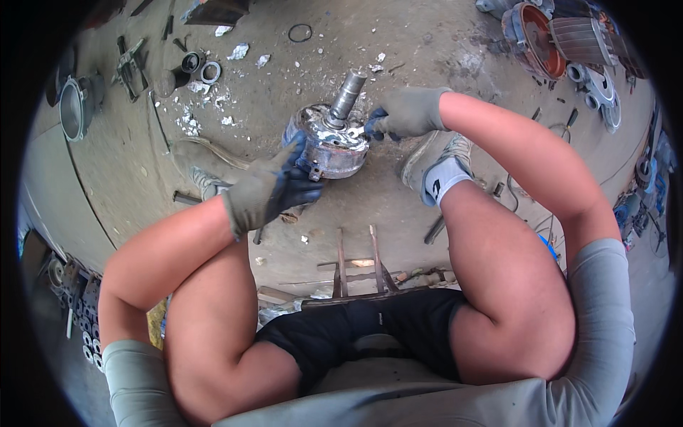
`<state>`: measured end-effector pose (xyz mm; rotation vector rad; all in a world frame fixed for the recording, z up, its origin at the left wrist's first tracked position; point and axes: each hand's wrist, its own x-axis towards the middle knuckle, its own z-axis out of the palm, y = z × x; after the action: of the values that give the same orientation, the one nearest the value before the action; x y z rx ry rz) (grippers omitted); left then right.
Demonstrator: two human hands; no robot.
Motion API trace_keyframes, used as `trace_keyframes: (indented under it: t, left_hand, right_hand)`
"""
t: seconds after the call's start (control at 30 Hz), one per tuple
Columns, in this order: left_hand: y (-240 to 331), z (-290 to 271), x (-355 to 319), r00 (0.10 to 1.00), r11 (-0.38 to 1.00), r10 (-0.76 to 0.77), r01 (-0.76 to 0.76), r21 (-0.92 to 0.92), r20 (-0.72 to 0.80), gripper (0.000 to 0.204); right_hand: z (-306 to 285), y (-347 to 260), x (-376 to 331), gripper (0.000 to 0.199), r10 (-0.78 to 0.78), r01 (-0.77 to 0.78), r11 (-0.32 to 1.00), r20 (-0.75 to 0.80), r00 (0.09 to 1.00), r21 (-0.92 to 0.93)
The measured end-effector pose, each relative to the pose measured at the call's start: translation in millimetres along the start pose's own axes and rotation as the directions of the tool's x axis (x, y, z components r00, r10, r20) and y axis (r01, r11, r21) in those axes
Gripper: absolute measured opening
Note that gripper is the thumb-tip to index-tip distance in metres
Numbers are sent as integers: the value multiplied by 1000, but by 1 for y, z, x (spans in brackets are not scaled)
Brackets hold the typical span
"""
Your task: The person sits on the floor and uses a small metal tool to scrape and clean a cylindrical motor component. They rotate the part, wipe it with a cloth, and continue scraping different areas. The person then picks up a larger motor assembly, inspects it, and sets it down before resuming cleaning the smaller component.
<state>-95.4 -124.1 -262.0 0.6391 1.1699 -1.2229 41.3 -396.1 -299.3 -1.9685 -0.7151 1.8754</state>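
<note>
A round metal housing (pixel 340 161) with a thick shaft (pixel 348 98) standing up from its top sits on the floor between my feet. White, greasy-looking residue covers part of its upper face. My left hand (pixel 274 186), in a grey glove with dark fingers, grips the housing's left and near side, thumb and fingers spread apart around it. My right hand (pixel 409 115), gloved alike, is at the right edge of the top face with its fingers curled together. A small pale end shows by its fingertips; what it belongs to is hidden.
White scraps (pixel 189 122) litter the floor at left, near a metal ring (pixel 210 72) and a puller-like tool (pixel 131 68). A large ring-shaped casing (pixel 73 108) lies far left. Motor parts (pixel 535 41) stand far right. A cable (pixel 514 186) runs beside my right leg.
</note>
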Motion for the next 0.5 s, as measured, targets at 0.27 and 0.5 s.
trace_keyframes:
  t: [0.27,0.5]
  left_hand:
    - [-5,4,40,955,947,240,-191,-259,172,41]
    - [-7,-2,43,957,944,257,-219,-247,134,35]
  right_hand:
    - [16,1,-18,21,-571,134,631,-340,747,-764]
    - [39,-9,-23,27,165,-168,589,86,982,790]
